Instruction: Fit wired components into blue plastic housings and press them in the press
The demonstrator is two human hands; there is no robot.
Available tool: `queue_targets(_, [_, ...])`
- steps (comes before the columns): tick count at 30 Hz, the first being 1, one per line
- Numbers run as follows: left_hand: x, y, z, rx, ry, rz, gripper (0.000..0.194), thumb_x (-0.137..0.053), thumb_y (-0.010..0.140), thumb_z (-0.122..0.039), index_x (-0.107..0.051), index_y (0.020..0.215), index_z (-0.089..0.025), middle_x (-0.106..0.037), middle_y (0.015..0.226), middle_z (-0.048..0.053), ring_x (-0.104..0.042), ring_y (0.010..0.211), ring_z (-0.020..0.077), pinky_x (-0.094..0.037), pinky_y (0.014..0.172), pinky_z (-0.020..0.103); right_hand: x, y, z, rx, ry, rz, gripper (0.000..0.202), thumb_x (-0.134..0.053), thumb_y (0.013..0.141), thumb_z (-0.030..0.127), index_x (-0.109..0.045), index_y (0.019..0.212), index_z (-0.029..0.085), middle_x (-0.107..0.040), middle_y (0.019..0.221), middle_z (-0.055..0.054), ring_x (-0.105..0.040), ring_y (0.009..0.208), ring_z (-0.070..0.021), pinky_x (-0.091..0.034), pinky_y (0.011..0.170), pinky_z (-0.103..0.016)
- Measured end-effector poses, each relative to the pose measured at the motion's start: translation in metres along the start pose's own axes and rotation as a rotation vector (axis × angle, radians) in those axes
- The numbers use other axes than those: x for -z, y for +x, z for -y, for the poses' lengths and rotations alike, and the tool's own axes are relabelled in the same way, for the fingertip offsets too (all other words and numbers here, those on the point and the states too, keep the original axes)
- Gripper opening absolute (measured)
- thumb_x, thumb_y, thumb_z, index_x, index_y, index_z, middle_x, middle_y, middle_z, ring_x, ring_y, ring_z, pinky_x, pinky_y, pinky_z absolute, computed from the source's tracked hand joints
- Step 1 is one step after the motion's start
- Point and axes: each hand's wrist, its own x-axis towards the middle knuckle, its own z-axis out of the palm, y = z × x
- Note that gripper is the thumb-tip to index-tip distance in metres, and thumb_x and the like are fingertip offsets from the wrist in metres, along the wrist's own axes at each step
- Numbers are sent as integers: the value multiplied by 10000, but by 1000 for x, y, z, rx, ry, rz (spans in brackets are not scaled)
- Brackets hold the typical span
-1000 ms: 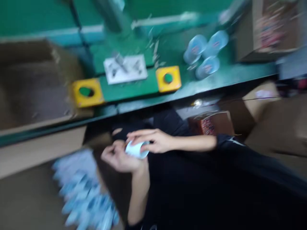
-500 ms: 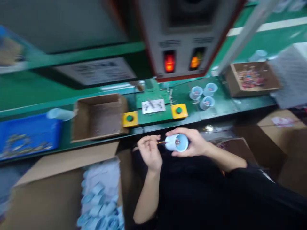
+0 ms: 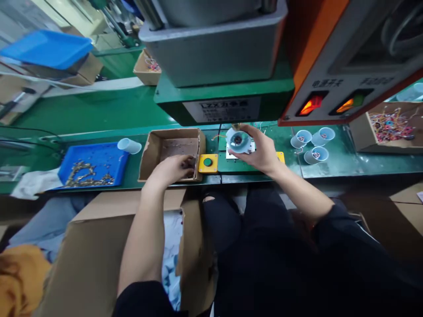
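Observation:
My right hand (image 3: 259, 147) is closed around a light blue plastic cup (image 3: 238, 141), its open mouth facing me and a dark round part visible inside. The cup is over a white plate (image 3: 231, 155) on the green base, under the press head. Thin orange wires (image 3: 216, 137) stick out at its left. My left hand (image 3: 172, 171) reaches over the front wall of a shallow cardboard box (image 3: 155, 152), fingers curled in its right corner. Anything between those fingertips is too dark to make out.
Yellow button boxes (image 3: 208, 163) flank the base. A blue tray (image 3: 94, 165) of small metal parts and a lying cup (image 3: 129, 145) are left. Several cups (image 3: 316, 155) and a box of wired parts (image 3: 393, 127) stand right. The press head (image 3: 218, 66) hangs above.
My right hand has carried the cup forward from my lap to the press base. My left hand has left the wires and moved into the cardboard box. The view has swung left.

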Motion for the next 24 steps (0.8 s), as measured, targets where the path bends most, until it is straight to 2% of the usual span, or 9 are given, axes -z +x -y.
queue_targets(2, [4,12,-8,-99,92,127,358,-675,834,-274,-771,1177,-233,-806,1154,94,-759,1049,283,-565,876,311,-12,5,-6,0,-42,7,612,-816,871,455,-598,1375,184,-718,1378,-153,-700,1293,-302,-580,1129,-480])
queue_targets(5, [3,18,-22,-144,220,203,298,-566,836,-138,-793,1020,-197,-817,1115,147,-770,1058,308,-558,871,324,-19,0,-12,3,-91,2,579,-805,873,460,-610,1344,185,-720,1368,-167,-703,1283,-314,-584,1124,-486])
queue_targets(8, [1,19,-25,-149,293,199,300,-545,829,-106,-803,957,-189,-821,1076,185,-782,1037,319,-566,872,331,-19,-7,-15,14,-106,-41,604,-812,858,484,-595,1344,198,-731,1335,-154,-728,1217,-303,-614,1058,-451])
queue_targets(12, [1,17,-25,-77,306,177,262,-600,818,-174,-824,949,-208,-824,978,182,-796,961,335,-595,832,349,-17,-9,-14,-56,-171,-50,602,-793,865,526,-573,1336,223,-759,1209,-111,-755,1062,-285,-636,883,-401])
queue_targets(15, [1,15,-29,-22,380,213,290,-589,809,-151,-834,962,-173,-816,988,221,-800,954,364,-603,822,373,-14,-7,-9,-144,-296,-11,583,-768,877,585,-578,1286,214,-762,1110,-102,-748,978,-290,-607,819,-385])
queue_targets(18, [4,15,-31,-29,384,252,296,-599,793,-131,-839,963,-167,-819,1002,218,-801,966,351,-593,819,342,-11,-5,-2,-194,-400,33,564,-743,890,618,-577,1230,199,-756,1004,-95,-735,917,-298,-576,802,-386])
queue_targets(21, [10,13,-25,-35,272,199,256,-614,833,-215,-841,949,-198,-832,1002,168,-796,963,328,-585,813,320,-15,-4,3,-177,-433,-11,559,-738,899,602,-572,1233,185,-761,995,-103,-733,941,-304,-564,864,-410])
queue_targets(24, [14,5,-21,-67,116,24,330,-551,919,-278,-840,1059,-204,-832,1115,134,-784,1039,307,-591,881,321,-21,-3,8,-226,-442,12,556,-712,926,605,-576,1255,177,-770,958,-91,-737,903,-294,-554,876,-412])
